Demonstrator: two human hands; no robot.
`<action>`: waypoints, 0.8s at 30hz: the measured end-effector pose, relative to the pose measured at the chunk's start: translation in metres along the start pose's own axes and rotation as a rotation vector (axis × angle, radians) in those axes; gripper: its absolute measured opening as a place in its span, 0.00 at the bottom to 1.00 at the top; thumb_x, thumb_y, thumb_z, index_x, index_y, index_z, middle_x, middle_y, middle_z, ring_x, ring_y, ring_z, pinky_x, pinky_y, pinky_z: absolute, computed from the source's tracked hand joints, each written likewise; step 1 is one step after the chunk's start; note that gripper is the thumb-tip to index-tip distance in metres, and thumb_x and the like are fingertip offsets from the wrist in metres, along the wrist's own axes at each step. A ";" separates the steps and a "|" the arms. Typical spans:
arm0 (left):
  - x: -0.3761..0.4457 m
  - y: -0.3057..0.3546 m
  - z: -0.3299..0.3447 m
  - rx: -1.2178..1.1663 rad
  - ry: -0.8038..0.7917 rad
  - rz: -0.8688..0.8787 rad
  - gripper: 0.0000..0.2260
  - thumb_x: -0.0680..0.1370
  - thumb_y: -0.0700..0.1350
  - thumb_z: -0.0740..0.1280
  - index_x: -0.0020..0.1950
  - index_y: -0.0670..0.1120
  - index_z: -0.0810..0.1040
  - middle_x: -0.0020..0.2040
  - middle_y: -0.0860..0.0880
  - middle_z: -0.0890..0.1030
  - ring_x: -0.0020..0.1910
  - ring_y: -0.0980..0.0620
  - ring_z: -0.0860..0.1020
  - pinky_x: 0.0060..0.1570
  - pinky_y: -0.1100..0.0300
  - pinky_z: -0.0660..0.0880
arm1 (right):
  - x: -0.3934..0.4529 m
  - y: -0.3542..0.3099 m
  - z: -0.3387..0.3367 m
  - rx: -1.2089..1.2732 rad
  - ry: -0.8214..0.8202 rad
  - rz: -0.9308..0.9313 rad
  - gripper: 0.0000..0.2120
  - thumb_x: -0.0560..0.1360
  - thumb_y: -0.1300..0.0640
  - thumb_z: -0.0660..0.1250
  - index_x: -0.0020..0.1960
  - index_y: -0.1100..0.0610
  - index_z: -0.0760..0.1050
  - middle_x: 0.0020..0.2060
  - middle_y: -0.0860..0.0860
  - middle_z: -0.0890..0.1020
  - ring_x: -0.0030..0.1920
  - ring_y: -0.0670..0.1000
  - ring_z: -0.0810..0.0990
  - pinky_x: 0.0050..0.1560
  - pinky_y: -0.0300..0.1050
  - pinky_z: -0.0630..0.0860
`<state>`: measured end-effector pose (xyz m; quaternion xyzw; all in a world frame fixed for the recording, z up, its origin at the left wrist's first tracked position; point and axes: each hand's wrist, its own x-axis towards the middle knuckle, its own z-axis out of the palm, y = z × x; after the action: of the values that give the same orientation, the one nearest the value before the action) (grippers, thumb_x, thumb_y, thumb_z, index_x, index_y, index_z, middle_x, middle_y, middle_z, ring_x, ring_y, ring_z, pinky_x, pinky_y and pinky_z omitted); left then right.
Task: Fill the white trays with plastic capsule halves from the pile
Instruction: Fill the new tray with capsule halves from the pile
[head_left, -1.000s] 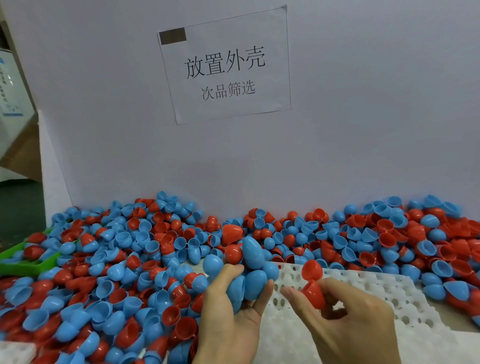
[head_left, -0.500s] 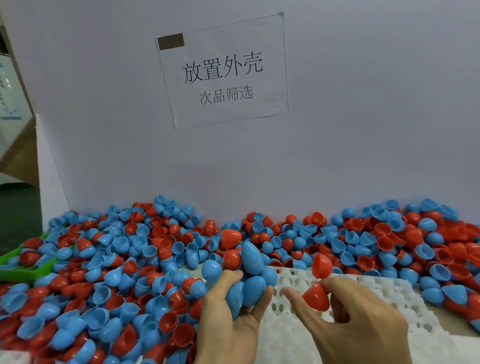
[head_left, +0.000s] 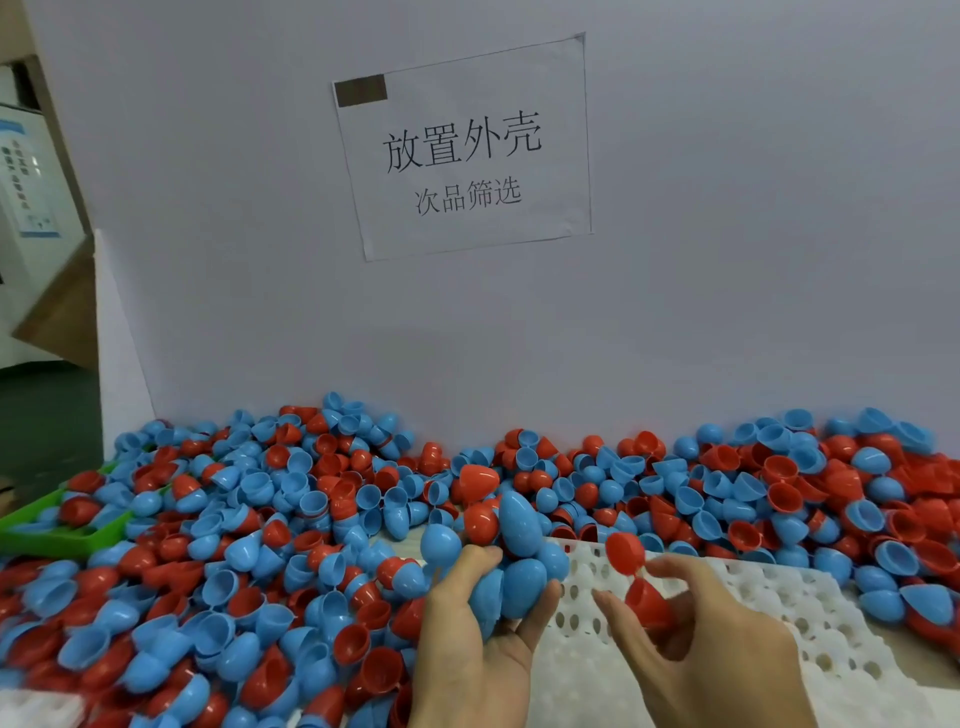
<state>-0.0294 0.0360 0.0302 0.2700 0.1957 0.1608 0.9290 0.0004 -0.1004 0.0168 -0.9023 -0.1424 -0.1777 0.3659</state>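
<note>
A big pile of blue and red capsule halves (head_left: 249, 530) covers the table from left to right along the back wall. My left hand (head_left: 467, 639) grips a bunch of blue capsule halves (head_left: 514, 571), palm up, at the pile's front edge. My right hand (head_left: 711, 654) pinches a hinged red capsule (head_left: 641, 597), one half standing up open above the fingers. Both hands hover over the near left part of a white tray (head_left: 800, 618) with rows of round holes, which look empty.
A white board with a paper sign (head_left: 462, 150) stands right behind the pile. A green tray (head_left: 57, 535) lies half buried at the left. Another white tray corner (head_left: 36, 709) shows at the bottom left. More halves crowd the right side (head_left: 883, 525).
The view has tilted up a little. My right hand has turned the red capsule so the open half stands higher; my left hand keeps its bunch of blue halves in place.
</note>
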 end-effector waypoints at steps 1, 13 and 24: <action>0.001 0.000 0.000 -0.002 -0.006 0.003 0.07 0.72 0.35 0.70 0.49 0.40 0.83 0.40 0.37 0.86 0.31 0.43 0.84 0.25 0.55 0.79 | 0.000 0.002 -0.001 0.018 -0.024 0.037 0.16 0.70 0.39 0.72 0.49 0.45 0.70 0.28 0.42 0.78 0.29 0.39 0.77 0.34 0.25 0.71; 0.018 0.000 -0.016 0.146 -0.032 -0.015 0.12 0.78 0.37 0.67 0.61 0.42 0.82 0.55 0.35 0.84 0.47 0.40 0.84 0.31 0.54 0.80 | 0.041 0.032 -0.045 0.363 -0.574 -0.173 0.17 0.82 0.63 0.55 0.65 0.58 0.77 0.66 0.50 0.79 0.73 0.42 0.67 0.64 0.17 0.52; 0.020 0.001 -0.023 0.107 -0.051 -0.017 0.14 0.77 0.39 0.70 0.62 0.49 0.81 0.54 0.42 0.85 0.53 0.41 0.84 0.40 0.49 0.83 | 0.030 -0.092 -0.035 0.258 -0.545 -0.280 0.44 0.64 0.37 0.69 0.69 0.23 0.44 0.56 0.20 0.62 0.56 0.28 0.71 0.56 0.27 0.73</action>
<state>-0.0225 0.0545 0.0077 0.3217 0.1827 0.1351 0.9192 -0.0158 -0.0575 0.1087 -0.8345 -0.3792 0.0411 0.3977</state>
